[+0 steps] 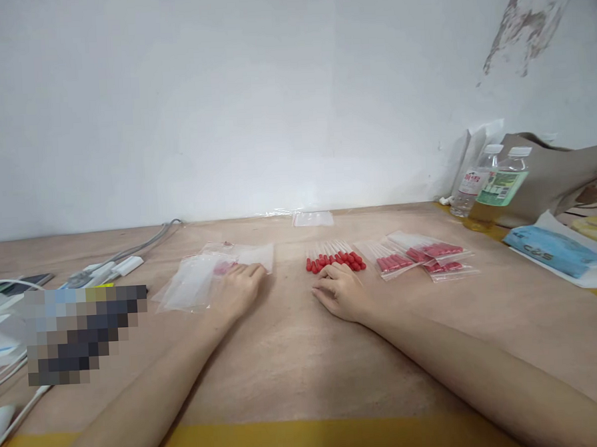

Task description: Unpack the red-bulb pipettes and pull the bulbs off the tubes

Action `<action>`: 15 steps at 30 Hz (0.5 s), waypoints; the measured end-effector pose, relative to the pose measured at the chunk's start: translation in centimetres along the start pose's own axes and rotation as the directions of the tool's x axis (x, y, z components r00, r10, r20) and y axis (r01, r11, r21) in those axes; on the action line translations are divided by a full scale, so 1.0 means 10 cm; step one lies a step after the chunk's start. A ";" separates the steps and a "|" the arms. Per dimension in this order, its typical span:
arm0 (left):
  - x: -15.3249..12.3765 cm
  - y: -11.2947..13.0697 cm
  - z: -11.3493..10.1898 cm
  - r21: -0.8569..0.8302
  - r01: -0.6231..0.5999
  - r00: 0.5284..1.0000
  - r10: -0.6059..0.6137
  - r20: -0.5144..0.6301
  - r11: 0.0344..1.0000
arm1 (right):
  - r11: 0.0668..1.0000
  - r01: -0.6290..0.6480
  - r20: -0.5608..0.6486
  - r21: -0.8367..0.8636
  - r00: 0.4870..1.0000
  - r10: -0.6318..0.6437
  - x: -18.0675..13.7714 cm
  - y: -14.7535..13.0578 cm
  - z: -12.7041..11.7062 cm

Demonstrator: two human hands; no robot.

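Observation:
My left hand (pixel 239 286) lies palm down on the near edge of some clear plastic bags (pixel 189 282), its fingers loosely bent and apart from any grip I can see. Something red (pixel 224 267) shows through the plastic by its fingertips, partly hidden. On the table, my right hand (pixel 341 293) rests with a gap between thumb and fingers, right against a pile of red-tipped white sticks (pixel 333 256). Its fingertips are at the nearest red ends, and nothing shows in its grasp. To its right lie several clear bags of red-tipped sticks (pixel 393 260), partly overlapping.
A flat clear packet (pixel 313 219) lies by the wall. Two bottles (pixel 501 179), a grey bag (pixel 546 170) and a blue-and-white pack (pixel 554 243) stand or lie at right. On the left are cables (pixel 134 247), white plugs (pixel 125 266) and a blurred-out dark object (pixel 84 335).

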State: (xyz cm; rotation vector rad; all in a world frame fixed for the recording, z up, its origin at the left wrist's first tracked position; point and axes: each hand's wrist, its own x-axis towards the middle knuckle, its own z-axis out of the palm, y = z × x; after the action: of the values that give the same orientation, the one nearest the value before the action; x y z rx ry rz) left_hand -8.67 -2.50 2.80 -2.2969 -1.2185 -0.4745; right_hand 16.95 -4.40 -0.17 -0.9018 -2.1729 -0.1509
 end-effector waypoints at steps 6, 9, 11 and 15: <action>0.06 0.50 0.10 -0.379 -0.046 0.998 0.027 -0.054 0.924 | 1.000 0.001 0.010 -0.029 1.000 -0.001 0.00 0.01 -0.01; 0.02 0.41 0.05 -0.438 -0.018 0.999 -0.003 -0.049 0.899 | 0.999 0.004 0.022 -0.034 1.000 -0.003 0.00 0.01 -0.01; -0.01 0.32 0.01 -0.460 -0.034 0.999 0.018 -0.039 0.887 | 0.999 0.004 0.027 -0.031 1.000 -0.003 0.00 0.00 -0.01; -0.02 0.30 -0.03 -0.544 -0.077 0.996 0.047 -0.069 0.835 | 0.999 0.036 0.004 -0.016 0.999 -0.035 0.01 -0.01 0.00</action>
State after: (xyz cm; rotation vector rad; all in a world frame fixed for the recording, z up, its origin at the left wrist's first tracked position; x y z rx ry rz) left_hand -6.25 -4.24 2.19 -2.7613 -1.0728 -0.9604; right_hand 16.85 -4.41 -0.12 -0.8737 -2.1951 -0.1845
